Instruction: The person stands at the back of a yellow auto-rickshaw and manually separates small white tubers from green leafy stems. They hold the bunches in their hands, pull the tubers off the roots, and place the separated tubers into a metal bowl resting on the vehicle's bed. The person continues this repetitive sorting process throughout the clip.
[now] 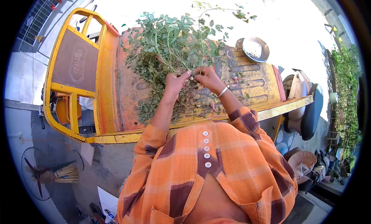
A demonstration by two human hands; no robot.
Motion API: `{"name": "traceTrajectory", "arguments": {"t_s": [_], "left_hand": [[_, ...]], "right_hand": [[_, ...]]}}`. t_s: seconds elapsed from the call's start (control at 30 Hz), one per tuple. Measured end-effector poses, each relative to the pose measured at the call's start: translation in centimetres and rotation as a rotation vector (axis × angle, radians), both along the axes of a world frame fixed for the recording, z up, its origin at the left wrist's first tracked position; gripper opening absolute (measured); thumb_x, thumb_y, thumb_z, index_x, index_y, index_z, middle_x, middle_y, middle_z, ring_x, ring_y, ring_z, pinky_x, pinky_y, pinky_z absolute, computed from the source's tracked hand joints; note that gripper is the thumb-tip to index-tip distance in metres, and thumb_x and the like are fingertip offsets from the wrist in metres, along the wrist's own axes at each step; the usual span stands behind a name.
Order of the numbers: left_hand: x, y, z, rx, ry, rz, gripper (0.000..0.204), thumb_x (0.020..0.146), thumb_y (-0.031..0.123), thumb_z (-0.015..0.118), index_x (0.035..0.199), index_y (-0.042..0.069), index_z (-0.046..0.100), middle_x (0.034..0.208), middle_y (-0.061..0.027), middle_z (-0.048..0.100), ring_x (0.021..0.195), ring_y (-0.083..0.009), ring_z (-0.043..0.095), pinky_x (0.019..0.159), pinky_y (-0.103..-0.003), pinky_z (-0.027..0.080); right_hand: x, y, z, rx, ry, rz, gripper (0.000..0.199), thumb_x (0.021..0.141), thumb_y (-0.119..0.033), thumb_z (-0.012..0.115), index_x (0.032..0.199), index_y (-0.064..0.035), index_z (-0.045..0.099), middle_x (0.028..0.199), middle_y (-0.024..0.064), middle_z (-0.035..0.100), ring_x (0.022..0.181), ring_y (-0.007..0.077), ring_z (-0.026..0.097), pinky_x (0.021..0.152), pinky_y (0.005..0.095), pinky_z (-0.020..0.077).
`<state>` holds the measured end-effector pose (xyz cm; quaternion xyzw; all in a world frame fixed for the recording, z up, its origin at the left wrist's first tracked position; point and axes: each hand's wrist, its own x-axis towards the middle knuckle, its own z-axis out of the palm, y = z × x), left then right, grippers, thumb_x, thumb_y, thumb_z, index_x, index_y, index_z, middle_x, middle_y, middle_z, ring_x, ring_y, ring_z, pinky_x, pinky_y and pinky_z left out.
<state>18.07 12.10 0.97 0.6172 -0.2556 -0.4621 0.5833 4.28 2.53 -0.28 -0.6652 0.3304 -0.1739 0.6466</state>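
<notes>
A heap of leafy green peanut plants [162,38] lies over the left part of a worn yellow-orange cart bed [247,87]. My left hand [177,84] is closed round stems at the root end of one bunch. Close beside it, my right hand [210,80] has its fingers pinched together at the roots. Small pale peanut pods [192,78] show between the two hands. What exactly the right fingertips grip is mostly hidden. A bracelet [223,91] circles my right wrist.
A metal bowl [264,54] with pale contents stands at the bed's far right. The cart's yellow frame [71,87] rises at the left, and its edge rail [286,108] runs before me. A straw broom [66,173] and a round fan-like guard [36,173] are at lower left.
</notes>
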Motion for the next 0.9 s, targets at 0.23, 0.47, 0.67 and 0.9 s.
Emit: {"name": "traceTrajectory", "arguments": {"t_s": [0.23,0.47,0.67,0.9], "left_hand": [[0.9,-1.4,-1.0,-0.12,0.125,0.137,0.012,0.077,0.013,0.069,0.079,0.003,0.064,0.068,0.0015,0.059,0.054,-0.0054,0.049,0.046,-0.022,0.034],[0.7,-2.1,-2.6,-0.014,0.474,0.117,0.01,0.079,0.014,0.068,0.083,0.008,0.062,0.071,0.0009,0.06,0.055,-0.0076,0.053,0.045,-0.021,0.04],[1.2,-2.3,-4.4,-0.036,0.509,0.095,0.01,0.079,0.015,0.068,0.081,0.01,0.06,0.07,0.0003,0.059,0.056,-0.0094,0.055,0.044,-0.025,0.043],[4.1,-1.7,-6.3,-0.185,0.764,0.146,0.023,0.088,0.024,0.057,0.096,0.002,0.055,0.088,-0.013,0.063,0.084,-0.0277,0.063,0.074,-0.041,0.054]], "right_hand": [[1.1,0.1,1.1,0.104,-0.006,-0.048,0.019,0.083,-0.015,0.06,0.081,0.0026,0.055,0.055,0.004,0.053,0.043,0.0095,0.049,0.039,0.0239,0.0373],[-0.1,-1.6,-0.3,-0.18,0.027,0.15,0.028,0.084,-0.025,0.065,0.072,-0.0033,0.053,0.051,-0.0017,0.046,0.043,0.0058,0.041,0.039,0.0233,0.0315],[-0.1,-1.1,1.3,-0.466,0.128,0.187,0.044,0.084,-0.034,0.061,0.061,0.0033,0.053,0.049,0.0164,0.045,0.044,0.0227,0.044,0.045,0.0353,0.0375],[0.7,-0.6,1.0,0.13,-0.126,-0.3,0.033,0.091,-0.03,0.051,0.073,-0.0024,0.051,0.053,0.0072,0.052,0.049,0.0139,0.055,0.042,0.0276,0.0402]]}}
